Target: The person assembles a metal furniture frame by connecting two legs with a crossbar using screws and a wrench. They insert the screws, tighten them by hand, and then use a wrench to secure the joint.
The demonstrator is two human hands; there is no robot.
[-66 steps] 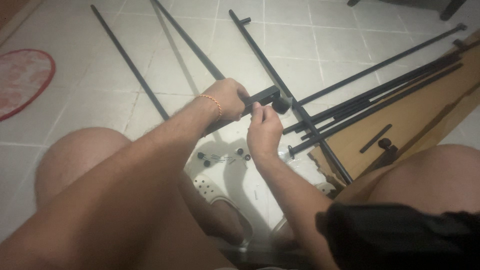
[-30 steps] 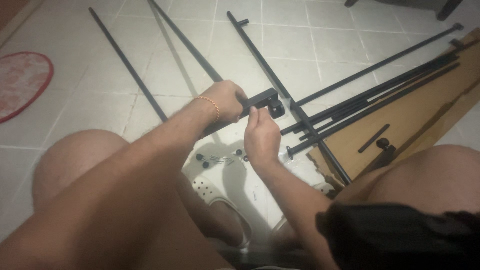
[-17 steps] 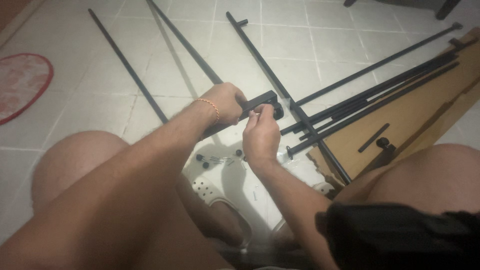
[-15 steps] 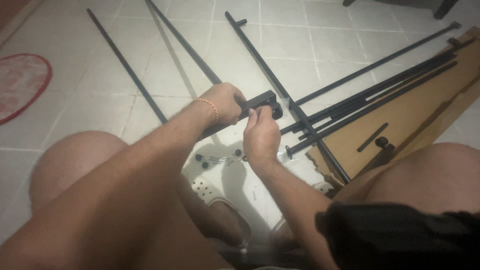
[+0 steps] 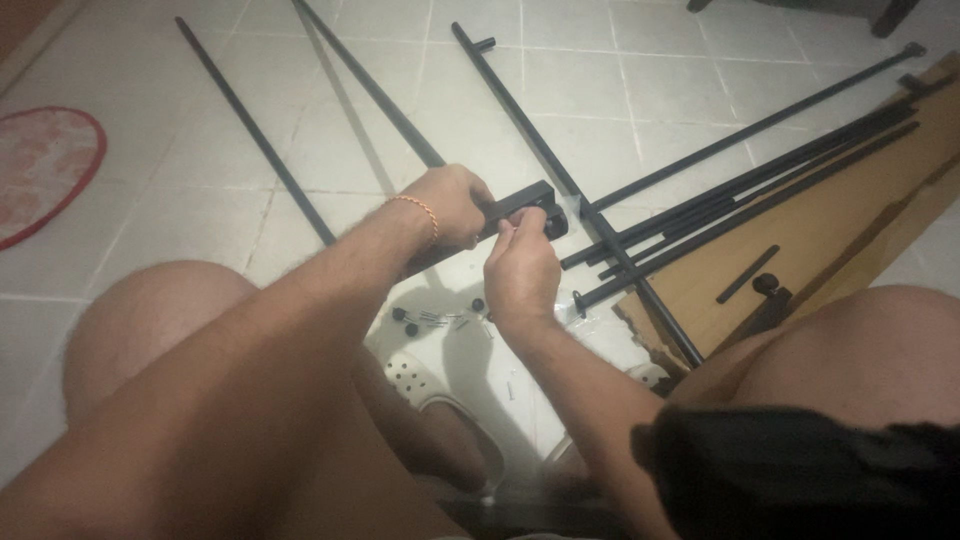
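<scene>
Long black metal rods (image 5: 760, 185) lie fanned over the tiled floor (image 5: 640, 90) and flat brown cardboard (image 5: 860, 210); left hand (image 5: 452, 205) fingers clamp the short black metal bar (image 5: 520, 203), right hand (image 5: 520, 270) fingers pinch its end.

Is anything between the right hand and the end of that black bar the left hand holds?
Nothing visible: the right hand has its fingertips at the end of the short black metal bar, gripped by the left hand above the white tiled floor.

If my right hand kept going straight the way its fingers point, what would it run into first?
The right hand points up and slightly right, fingertips already at the end of the short black metal bar held by the left hand. It would meet that bar first; depth beyond is unclear.
</scene>
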